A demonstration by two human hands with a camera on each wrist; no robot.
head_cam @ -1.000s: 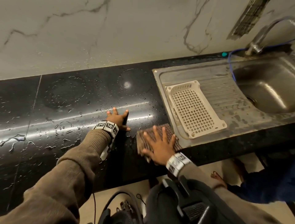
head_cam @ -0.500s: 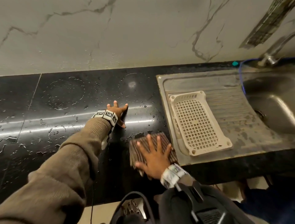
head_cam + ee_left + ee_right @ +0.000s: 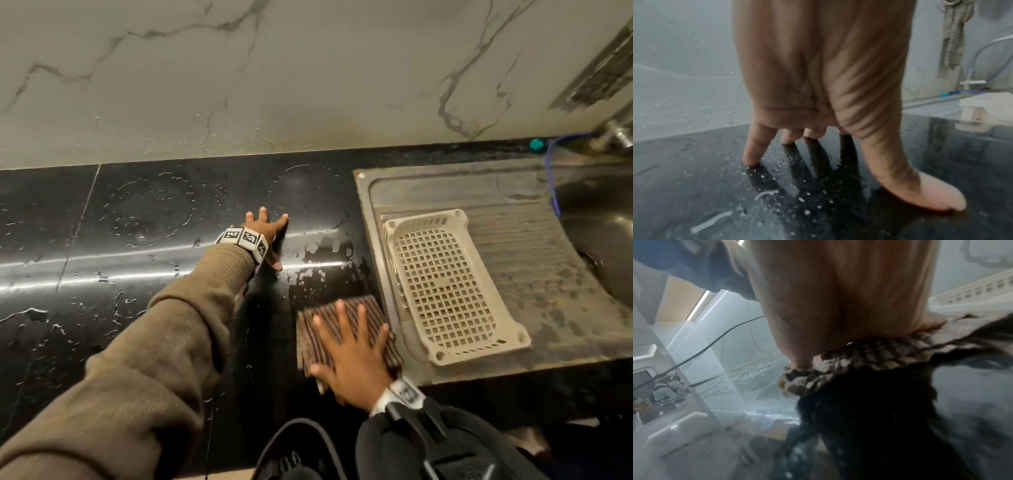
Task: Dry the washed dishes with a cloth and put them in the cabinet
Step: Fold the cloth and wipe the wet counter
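Right hand [image 3: 356, 359] flat, fingers straight, pressing cloth [image 3: 346, 325] near table [image 3: 137, 212] front edge; left hand [image 3: 265, 233] spread on wet surface. Probably wiping up; no dishes seen, so next folding the cloth away.

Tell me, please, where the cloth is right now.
In the head view the cloth lies flat on the black counter under the right hand, just left of the sink's edge.

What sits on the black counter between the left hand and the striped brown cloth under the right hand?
Nothing solid: the head view shows only water droplets on wet black counter between the left hand and striped brown cloth.
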